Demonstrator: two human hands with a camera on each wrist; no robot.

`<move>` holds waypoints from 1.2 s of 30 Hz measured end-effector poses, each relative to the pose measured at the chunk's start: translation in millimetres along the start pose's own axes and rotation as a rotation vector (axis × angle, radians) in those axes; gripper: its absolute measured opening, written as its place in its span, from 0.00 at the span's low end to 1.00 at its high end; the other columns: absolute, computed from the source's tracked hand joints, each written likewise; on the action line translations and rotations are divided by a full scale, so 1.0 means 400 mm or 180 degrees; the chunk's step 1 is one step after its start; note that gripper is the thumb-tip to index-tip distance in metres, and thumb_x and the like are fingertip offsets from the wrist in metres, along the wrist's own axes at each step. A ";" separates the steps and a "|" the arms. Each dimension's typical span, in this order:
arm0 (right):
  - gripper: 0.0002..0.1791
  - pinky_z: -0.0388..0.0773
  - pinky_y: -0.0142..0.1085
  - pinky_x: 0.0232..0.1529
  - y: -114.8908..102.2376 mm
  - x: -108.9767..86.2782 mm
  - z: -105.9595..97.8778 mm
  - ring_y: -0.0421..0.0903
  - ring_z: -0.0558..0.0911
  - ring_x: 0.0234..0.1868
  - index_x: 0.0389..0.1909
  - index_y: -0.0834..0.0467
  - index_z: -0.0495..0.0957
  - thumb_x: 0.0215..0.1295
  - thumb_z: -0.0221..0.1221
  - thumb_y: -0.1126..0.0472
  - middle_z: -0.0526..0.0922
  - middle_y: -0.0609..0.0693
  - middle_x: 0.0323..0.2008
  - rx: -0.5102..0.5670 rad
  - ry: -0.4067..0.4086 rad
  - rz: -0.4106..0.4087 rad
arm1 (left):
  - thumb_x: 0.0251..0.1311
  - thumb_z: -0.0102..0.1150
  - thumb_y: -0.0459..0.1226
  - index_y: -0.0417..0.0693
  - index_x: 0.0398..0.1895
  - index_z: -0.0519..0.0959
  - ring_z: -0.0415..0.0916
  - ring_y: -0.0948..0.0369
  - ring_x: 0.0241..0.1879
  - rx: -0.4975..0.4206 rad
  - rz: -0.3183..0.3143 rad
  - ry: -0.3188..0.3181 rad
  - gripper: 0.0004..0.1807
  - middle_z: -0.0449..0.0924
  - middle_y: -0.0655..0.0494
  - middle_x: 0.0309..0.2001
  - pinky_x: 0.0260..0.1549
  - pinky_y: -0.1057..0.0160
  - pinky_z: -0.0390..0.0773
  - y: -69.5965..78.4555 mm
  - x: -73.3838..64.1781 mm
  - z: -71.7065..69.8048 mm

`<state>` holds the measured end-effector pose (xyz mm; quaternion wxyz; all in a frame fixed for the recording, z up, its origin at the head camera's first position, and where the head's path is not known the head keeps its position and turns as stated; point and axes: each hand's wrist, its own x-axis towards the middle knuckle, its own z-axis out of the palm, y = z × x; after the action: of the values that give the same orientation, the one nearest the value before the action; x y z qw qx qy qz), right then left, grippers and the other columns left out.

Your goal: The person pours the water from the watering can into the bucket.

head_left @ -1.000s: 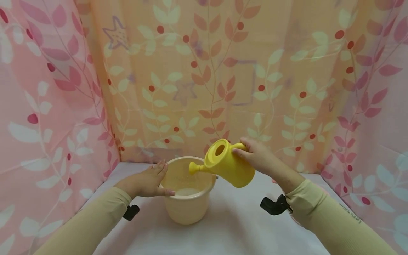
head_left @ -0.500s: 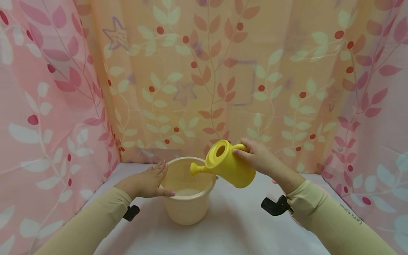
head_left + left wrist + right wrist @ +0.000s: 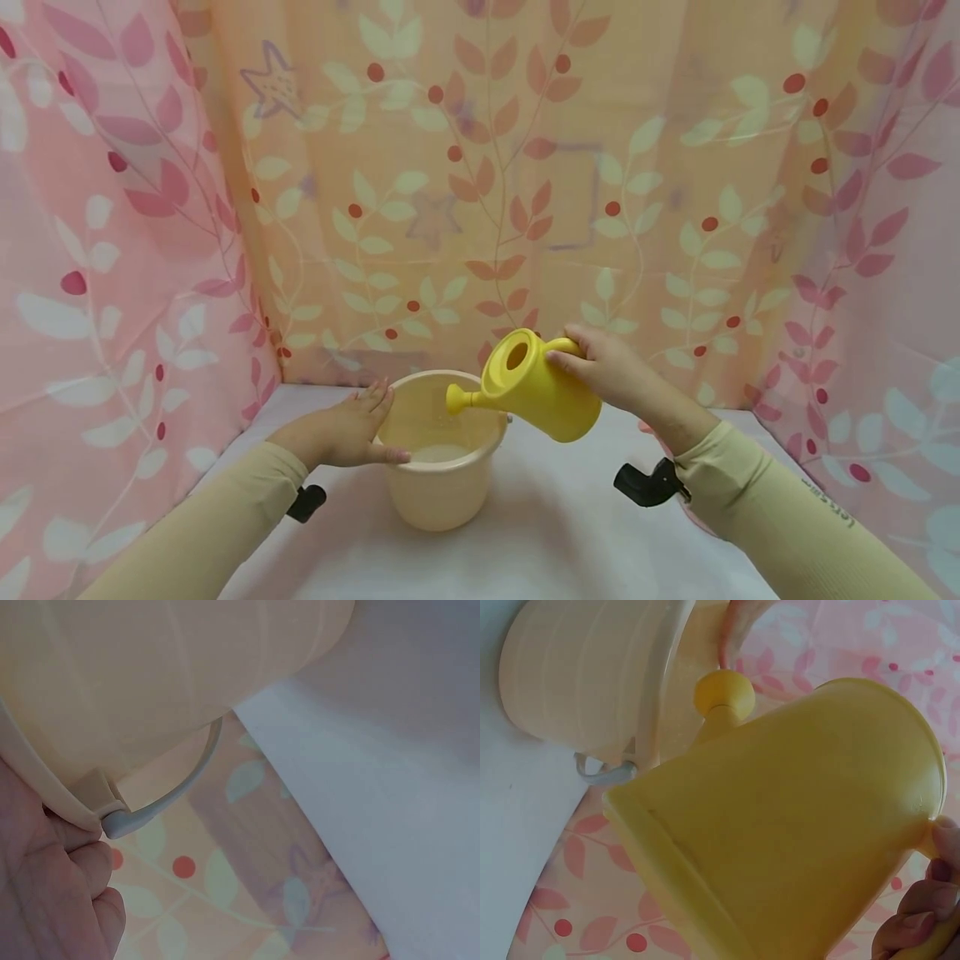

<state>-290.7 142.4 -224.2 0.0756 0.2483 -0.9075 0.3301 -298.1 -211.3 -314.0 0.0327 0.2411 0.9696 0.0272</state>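
Observation:
A cream plastic bucket (image 3: pixel 438 496) stands upright on the white surface, in front of me. My left hand (image 3: pixel 341 429) rests on its left rim with fingers and thumb spread out straight. In the left wrist view, the fingertips (image 3: pixel 94 862) lie right by the rim and the grey bucket handle (image 3: pixel 176 791). My right hand (image 3: pixel 600 367) grips the handle of a yellow watering can (image 3: pixel 555 400). The can is tilted left, its round spout head (image 3: pixel 456 398) over the bucket's opening. Faint drops show under the spout head.
A pink round-edged thing (image 3: pixel 705 523) lies mostly hidden beneath my right forearm. Patterned cloth (image 3: pixel 420 250) hangs at the back and on both sides. A black wrist mount (image 3: pixel 645 485) sticks out below my right sleeve.
Both hands, the bucket and the tilted watering can stay almost where they were. The whole head view shifts very slightly.

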 end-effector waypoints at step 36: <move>0.13 0.71 0.37 0.30 0.009 0.000 0.001 0.48 0.72 0.29 0.28 0.56 0.69 0.62 0.57 0.51 0.70 0.51 0.26 -0.0063 0.0056 -0.0069 | 0.48 0.46 0.70 0.29 0.68 0.45 0.34 0.45 0.70 -0.0093 0.0005 -0.0016 0.60 0.36 0.35 0.70 0.65 0.44 0.42 0.004 -0.006 -0.004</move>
<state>-292.5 144.3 -226.6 0.0895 0.2545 -0.9073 0.3225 -295.5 -210.9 -312.2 0.0385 0.2414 0.9688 0.0407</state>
